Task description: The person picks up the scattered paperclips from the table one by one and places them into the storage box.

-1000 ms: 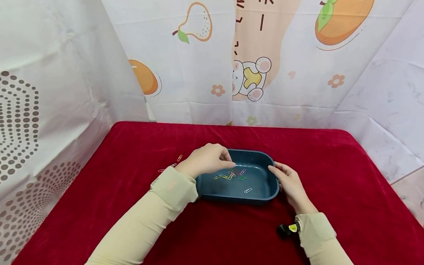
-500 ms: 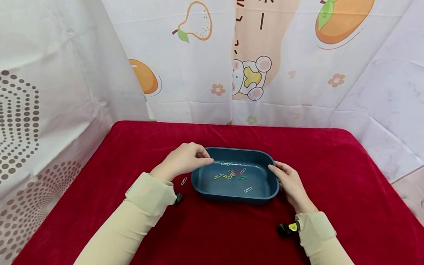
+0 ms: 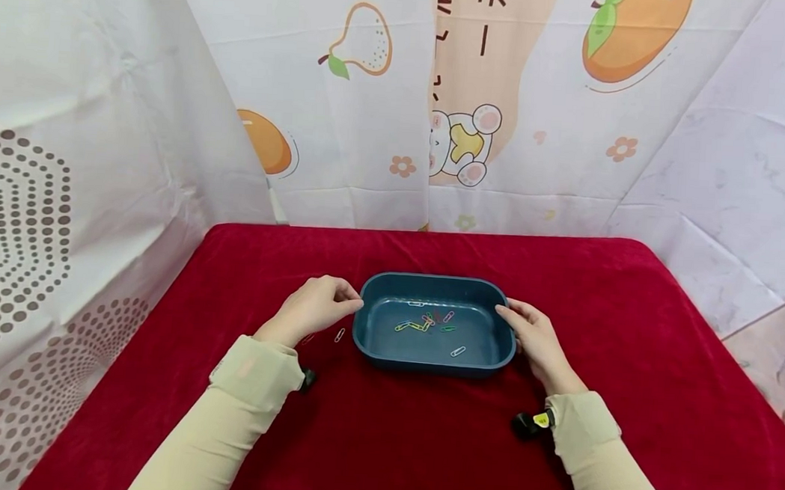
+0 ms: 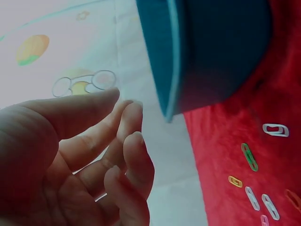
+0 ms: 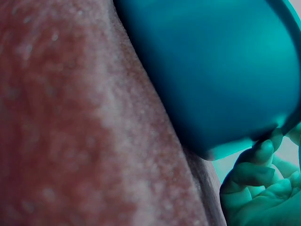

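A dark teal plastic basin point(image 3: 420, 351) stands on the red cloth, with several coloured paper clips in it. Among them are a white paper clip point(image 3: 458, 351) near the front, a green one point(image 3: 448, 328) and a yellow row point(image 3: 421, 326). My left hand point(image 3: 310, 311) hovers by the basin's left rim. The left wrist view shows its fingers loosely bent, with nothing between thumb and fingertips. Below it, loose clips lie on the cloth, such as a green paper clip point(image 4: 249, 157). My right hand point(image 3: 536, 340) grips the basin's right rim, thumb over the edge and fingers point(image 5: 265, 151) against the outer wall.
Red velvet cloth point(image 3: 421, 442) covers the table. Printed white curtains point(image 3: 358, 138) hang behind and at both sides. Left of the basin a white paper clip point(image 3: 340, 335) lies near my left hand, which partly hides other clips. Dark wrist cameras are strapped under both sleeves.
My left hand has moved left from over the basin to just outside its left rim. A white paper clip by the basin's back wall has come into view. My right hand stays put.
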Demonstrator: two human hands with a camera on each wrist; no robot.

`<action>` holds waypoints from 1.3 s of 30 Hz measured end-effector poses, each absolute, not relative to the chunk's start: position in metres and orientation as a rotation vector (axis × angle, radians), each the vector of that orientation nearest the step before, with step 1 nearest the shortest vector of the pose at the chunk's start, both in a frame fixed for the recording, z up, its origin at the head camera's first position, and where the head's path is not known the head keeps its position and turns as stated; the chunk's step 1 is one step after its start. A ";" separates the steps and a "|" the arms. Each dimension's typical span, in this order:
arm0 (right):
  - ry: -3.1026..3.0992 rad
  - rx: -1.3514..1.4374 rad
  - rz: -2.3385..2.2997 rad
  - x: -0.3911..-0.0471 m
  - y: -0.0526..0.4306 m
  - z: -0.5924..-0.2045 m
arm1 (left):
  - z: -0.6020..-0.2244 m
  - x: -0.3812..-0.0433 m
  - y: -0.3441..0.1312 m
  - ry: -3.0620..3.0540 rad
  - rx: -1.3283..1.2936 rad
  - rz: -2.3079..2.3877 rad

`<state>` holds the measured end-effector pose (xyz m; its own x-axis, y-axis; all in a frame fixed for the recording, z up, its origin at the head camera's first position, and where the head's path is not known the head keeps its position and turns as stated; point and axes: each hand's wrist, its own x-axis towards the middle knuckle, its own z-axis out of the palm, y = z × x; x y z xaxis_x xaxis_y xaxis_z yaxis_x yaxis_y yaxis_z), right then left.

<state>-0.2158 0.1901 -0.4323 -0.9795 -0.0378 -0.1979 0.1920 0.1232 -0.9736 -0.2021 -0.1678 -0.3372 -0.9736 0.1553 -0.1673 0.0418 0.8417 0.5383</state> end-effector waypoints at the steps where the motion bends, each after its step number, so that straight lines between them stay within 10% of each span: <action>1: 2.216 0.151 -1.967 -0.216 0.190 -0.432 | -0.339 -0.202 -0.169 2.821 0.142 0.809; 39: 2.217 0.178 -1.974 -0.215 0.190 -0.435 | -0.406 -0.205 -0.184 2.866 -0.071 0.658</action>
